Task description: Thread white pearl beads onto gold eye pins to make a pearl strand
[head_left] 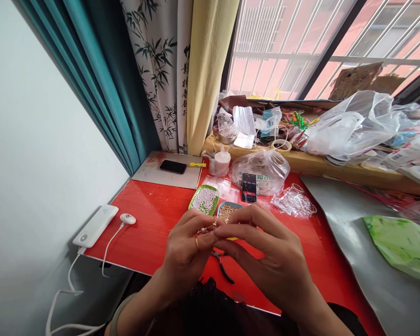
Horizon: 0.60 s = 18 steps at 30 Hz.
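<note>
My left hand [187,247], with a gold ring on one finger, is pinched closed on a small beaded piece [210,227] of pearl and gold beads, held above the red table [150,228]. My right hand [266,252] meets it fingertip to fingertip, its fingers pinched on the same piece. Just behind my hands stand a green dish of white pearl beads [204,199] and a blue dish of gold beads [228,211]. Small black-handled pliers [224,269] lie on the table under my hands.
A phone with a timer [248,187] leans on a clear plastic bag [262,170]. A black phone [173,166] lies on a grey board. A white power bank [95,226] with cable sits at the left edge. Cluttered shelf and bags [350,123] lie behind; grey sheet [353,233] at right.
</note>
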Tool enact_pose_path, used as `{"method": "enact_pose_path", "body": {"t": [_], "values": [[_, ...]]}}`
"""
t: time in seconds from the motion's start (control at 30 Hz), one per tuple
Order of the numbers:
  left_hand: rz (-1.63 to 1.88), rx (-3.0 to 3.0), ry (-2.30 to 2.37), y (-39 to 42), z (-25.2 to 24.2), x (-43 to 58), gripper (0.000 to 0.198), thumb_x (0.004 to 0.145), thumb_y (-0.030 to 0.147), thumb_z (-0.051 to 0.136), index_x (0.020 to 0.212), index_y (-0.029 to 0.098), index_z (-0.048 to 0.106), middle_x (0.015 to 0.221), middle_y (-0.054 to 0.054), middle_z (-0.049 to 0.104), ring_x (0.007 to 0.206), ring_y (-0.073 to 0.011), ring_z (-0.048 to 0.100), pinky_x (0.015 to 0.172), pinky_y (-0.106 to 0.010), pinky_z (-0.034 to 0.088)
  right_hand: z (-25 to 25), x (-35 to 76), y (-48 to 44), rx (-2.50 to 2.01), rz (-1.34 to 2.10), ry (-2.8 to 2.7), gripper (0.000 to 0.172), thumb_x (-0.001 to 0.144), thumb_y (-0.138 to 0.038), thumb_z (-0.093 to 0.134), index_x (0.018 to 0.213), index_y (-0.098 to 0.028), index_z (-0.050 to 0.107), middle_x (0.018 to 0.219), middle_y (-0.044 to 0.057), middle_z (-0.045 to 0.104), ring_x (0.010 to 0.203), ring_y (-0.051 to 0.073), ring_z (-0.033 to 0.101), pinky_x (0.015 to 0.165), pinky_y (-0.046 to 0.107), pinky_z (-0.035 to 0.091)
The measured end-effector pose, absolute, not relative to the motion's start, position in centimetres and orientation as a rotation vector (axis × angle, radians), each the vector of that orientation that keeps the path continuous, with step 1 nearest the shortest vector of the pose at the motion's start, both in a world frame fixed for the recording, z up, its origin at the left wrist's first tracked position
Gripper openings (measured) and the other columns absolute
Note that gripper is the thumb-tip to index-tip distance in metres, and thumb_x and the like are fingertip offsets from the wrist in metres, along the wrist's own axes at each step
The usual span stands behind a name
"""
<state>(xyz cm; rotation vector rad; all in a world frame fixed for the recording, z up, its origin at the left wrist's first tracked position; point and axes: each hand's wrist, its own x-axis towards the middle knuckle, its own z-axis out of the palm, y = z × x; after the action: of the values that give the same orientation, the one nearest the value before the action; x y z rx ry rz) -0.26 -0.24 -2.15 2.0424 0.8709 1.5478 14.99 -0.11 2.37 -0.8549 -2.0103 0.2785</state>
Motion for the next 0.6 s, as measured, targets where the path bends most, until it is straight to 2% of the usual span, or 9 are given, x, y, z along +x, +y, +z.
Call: {"method": "enact_pose_path", "body": {"t": [0.13, 0.27, 0.33, 0.47, 0.53, 0.6], "values": [[1.553, 2.099, 0.875, -0.2, -2.2, -0.5, 0.041, 0.081, 0.003, 0.055, 0.105, 0.033, 0.068, 0.089, -0.005, 0.069, 0.076, -0.0185, 0.053, 0.062, -0.030, 0.047, 2.6, 14.9, 0.0, -0.860, 0.463, -1.976, 0.009, 0.081, -0.013, 0.062, 0.082, -0.021, 0.066, 0.077, 0.000, 0.059, 0.070, 0.011, 0.058, 0.058, 0.024, 0.050], [1.538, 2.031, 0.894, -0.2, -2.4, -0.6, 0.043, 0.081, 0.001, 0.053, 0.107, 0.032, 0.068, 0.087, -0.005, 0.067, 0.077, -0.0177, 0.053, 0.063, -0.029, 0.047, 2.5, 14.9, 0.1, -0.891, 0.622, -1.906, 0.011, 0.082, -0.011, 0.060, 0.077, -0.021, 0.062, 0.075, -0.002, 0.056, 0.068, 0.009, 0.055, 0.057, 0.021, 0.047], [1.519, 1.923, 0.940, -0.4, -2.6, -0.6, 0.041, 0.083, 0.003, 0.052, 0.108, 0.031, 0.067, 0.085, -0.004, 0.066, 0.079, -0.0170, 0.055, 0.066, -0.030, 0.047, 2.1, 15.1, 0.2, -0.949, 0.585, -1.808, 0.013, 0.084, -0.012, 0.057, 0.077, -0.022, 0.060, 0.076, -0.003, 0.055, 0.069, 0.009, 0.053, 0.058, 0.022, 0.045], [1.436, 1.610, 1.066, -0.8, -2.6, -0.6, 0.030, 0.085, 0.011, 0.055, 0.103, 0.029, 0.069, 0.082, -0.002, 0.066, 0.077, -0.0147, 0.059, 0.069, -0.028, 0.047, 0.9, 15.6, 0.5, -1.095, 0.299, -1.595, 0.017, 0.084, -0.016, 0.057, 0.099, -0.025, 0.060, 0.094, 0.001, 0.057, 0.082, 0.013, 0.053, 0.066, 0.027, 0.045], [1.398, 1.473, 1.061, -0.9, -2.4, -0.6, 0.025, 0.084, 0.014, 0.057, 0.098, 0.029, 0.071, 0.080, 0.000, 0.067, 0.071, -0.0127, 0.059, 0.068, -0.026, 0.048, 0.5, 15.7, 0.6, -1.137, 0.403, -1.610, 0.025, 0.083, -0.023, 0.060, 0.108, -0.025, 0.058, 0.101, 0.003, 0.059, 0.085, 0.015, 0.055, 0.068, 0.030, 0.047], [1.352, 1.379, 1.032, -0.9, -2.3, -0.5, 0.020, 0.084, 0.018, 0.059, 0.095, 0.028, 0.072, 0.078, 0.000, 0.068, 0.065, -0.0109, 0.058, 0.065, -0.025, 0.048, 0.3, 15.6, 0.7, -1.152, 0.617, -1.665, 0.017, 0.082, -0.027, 0.061, 0.099, -0.025, 0.063, 0.090, 0.001, 0.065, 0.075, 0.014, 0.059, 0.062, 0.029, 0.049]]}}
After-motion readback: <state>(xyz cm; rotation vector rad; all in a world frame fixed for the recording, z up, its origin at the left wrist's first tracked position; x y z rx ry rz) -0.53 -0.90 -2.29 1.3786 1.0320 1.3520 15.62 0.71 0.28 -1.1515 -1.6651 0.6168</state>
